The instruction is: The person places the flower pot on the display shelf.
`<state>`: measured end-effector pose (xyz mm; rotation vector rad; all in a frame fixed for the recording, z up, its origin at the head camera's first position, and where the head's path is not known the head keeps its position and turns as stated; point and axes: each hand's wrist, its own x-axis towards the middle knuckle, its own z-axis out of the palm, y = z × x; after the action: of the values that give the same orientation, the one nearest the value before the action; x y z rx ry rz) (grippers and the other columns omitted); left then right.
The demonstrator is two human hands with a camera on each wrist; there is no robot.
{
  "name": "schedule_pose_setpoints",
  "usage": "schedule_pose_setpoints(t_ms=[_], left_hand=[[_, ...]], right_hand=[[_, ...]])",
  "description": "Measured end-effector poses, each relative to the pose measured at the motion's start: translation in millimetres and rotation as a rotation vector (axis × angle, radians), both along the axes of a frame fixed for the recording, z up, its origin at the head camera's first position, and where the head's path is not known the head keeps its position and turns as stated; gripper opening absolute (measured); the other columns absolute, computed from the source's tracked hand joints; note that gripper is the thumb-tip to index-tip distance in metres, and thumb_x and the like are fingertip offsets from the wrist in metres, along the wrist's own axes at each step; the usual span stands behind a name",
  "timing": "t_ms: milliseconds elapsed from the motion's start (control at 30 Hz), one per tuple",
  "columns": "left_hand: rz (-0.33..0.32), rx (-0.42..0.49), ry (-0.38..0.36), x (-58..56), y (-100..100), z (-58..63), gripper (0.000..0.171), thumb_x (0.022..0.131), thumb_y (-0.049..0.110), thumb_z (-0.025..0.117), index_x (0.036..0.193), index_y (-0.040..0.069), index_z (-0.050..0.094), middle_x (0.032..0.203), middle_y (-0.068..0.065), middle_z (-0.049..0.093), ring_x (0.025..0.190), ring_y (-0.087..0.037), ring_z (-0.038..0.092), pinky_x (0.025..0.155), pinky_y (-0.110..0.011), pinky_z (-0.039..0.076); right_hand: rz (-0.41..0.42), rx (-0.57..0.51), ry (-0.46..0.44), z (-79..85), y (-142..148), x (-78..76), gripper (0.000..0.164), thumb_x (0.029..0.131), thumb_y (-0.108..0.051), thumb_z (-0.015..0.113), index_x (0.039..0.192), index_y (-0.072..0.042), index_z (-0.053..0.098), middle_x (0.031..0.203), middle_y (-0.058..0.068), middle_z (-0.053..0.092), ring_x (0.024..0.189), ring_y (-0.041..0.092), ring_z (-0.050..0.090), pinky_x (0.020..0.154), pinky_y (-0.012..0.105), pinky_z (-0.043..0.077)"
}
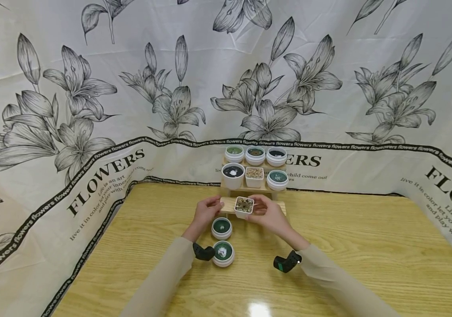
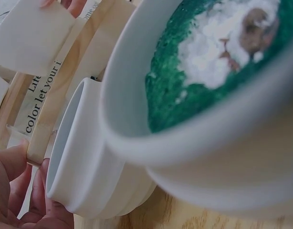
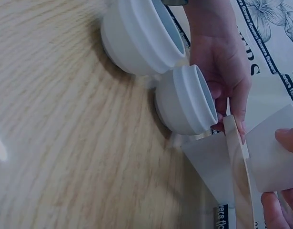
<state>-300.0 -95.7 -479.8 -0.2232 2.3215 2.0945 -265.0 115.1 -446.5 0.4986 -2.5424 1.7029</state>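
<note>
A small square white pot point(image 1: 243, 215) with pebbles and a brownish plant in its top is on the lowest step of a wooden tiered stand point(image 1: 229, 204). My right hand point(image 1: 271, 216) grips this pot from its right side, thumb in front. At the left end of the same step my left hand point(image 1: 205, 213) pinches the board, with the thumb above and fingers below, as the left wrist view shows. Just in front of the stand is a round white pot point(image 1: 222, 228) with green filling. Nearer still stands another round pot point(image 1: 223, 252), green with a white patch.
On the middle step are a dark-filled round pot point(image 1: 233, 176), a square pot of tan pebbles point(image 1: 254, 177) and a green-filled pot point(image 1: 277, 179). The top step bears three round pots, including a light green one point(image 1: 234, 153). A flower-printed curtain point(image 1: 178, 163) hangs behind the wooden table point(image 1: 349, 246).
</note>
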Motion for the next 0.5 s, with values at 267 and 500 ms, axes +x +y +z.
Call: schedule_pose_setpoints(t_ms=[267, 500], left_hand=[[0.001, 0.007, -0.021, -2.1, -1, -0.8, 0.035, 0.091, 0.008, 0.065, 0.125, 0.0, 0.062, 0.106, -0.015, 0.064, 0.073, -0.007, 0.056, 0.068, -0.018, 0.054], [-0.002, 0.003, -0.012, -2.2, -1, -1.5, 0.035, 0.091, 0.008, 0.065, 0.125, -0.001, 0.062, 0.107, -0.016, 0.065, 0.073, -0.007, 0.057, 0.068, -0.019, 0.055]], right_hand=[[0.017, -0.016, -0.012, -0.1, -8, -10.9, 0.055, 0.076, -0.002, 0.078, 0.125, 0.007, 0.054, 0.113, 0.028, 0.063, 0.098, 0.036, 0.065, 0.087, 0.045, 0.055], [0.02, -0.027, -0.031, -1.1, -14, -16.2, 0.056, 0.077, -0.002, 0.076, 0.126, 0.008, 0.052, 0.115, 0.029, 0.061, 0.1, 0.037, 0.064, 0.087, 0.042, 0.056]])
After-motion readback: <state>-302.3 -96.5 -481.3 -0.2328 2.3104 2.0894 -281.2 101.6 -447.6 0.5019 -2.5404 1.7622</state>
